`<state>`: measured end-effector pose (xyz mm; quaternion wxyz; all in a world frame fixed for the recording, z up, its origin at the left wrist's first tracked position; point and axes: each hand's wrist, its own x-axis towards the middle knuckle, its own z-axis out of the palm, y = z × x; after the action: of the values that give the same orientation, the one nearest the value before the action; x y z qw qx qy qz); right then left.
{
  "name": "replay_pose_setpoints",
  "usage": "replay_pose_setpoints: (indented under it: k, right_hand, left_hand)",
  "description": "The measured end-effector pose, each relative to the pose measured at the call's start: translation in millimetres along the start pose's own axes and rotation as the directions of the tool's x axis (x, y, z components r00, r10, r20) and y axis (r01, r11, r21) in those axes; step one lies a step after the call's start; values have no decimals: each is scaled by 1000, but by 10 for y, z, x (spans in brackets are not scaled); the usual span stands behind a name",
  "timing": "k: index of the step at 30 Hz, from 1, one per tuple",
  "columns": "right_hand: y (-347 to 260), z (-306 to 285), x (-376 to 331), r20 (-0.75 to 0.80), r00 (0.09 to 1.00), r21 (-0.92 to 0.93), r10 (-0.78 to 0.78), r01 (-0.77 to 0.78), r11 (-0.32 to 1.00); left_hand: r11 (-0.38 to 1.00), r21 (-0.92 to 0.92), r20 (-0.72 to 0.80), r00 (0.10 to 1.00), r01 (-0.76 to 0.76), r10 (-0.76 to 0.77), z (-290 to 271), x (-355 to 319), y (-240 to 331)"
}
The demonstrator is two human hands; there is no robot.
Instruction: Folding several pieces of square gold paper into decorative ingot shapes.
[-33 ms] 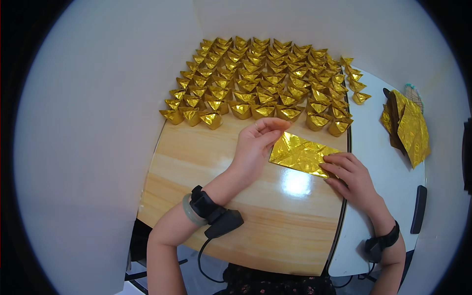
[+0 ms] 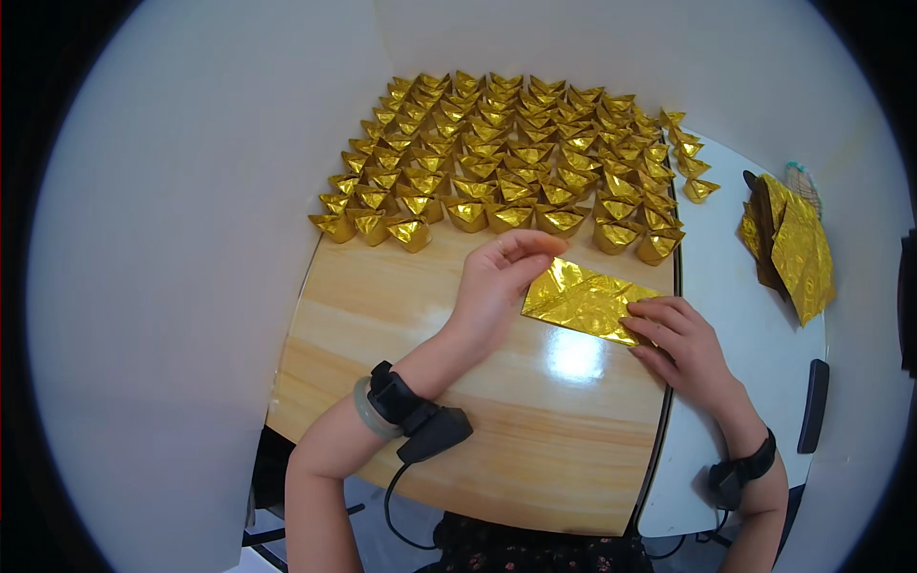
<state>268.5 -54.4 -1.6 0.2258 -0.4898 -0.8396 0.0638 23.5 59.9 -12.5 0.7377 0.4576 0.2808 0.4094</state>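
1. Folded gold foil paper, one piece, oblong, creased and shiny. It lies between the two hands on the wood-grain counter, slightly aslant, its long edge sloping down to the right.
2. Left grip, bare hand. Thumb and forefinger sit close together at the paper's far left corner; from where I stand, I cannot tell whether they pinch it.
3. Right grip, bare hand. Fingers bent, tips on the paper's right end, thumb by its near edge; whether they clamp it or merely rest there, I cannot tell.
4. Gold boat-shaped pieces, many, upright in close rows beyond the paper, the nearest just past the left fingertips.
5. Short file of similar pieces, set to the right on the white counter.
6. Loose gold sheets, a heap on that same white surface, well apart from the right hand.
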Motion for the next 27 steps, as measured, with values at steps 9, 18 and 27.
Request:
replay_pose_setpoints:
  k: [9, 18, 27]
  right_hand:
    - [-14, -5, -21, -82, 995, -30, -52, 50, 998]
    - [-6, -15, 4, -80, 995, 32, -54, 57, 998]
    - [69, -22, -32, -47, 994, 150, 102, -94, 984]
  left_hand:
    - [670, 625, 523, 852, -400, 21, 77, -77, -69]
    - [462, 709, 595, 804, -533, 14, 103, -134, -143]
    - [506, 692, 608, 794, -514, -24, 67, -141, -68]
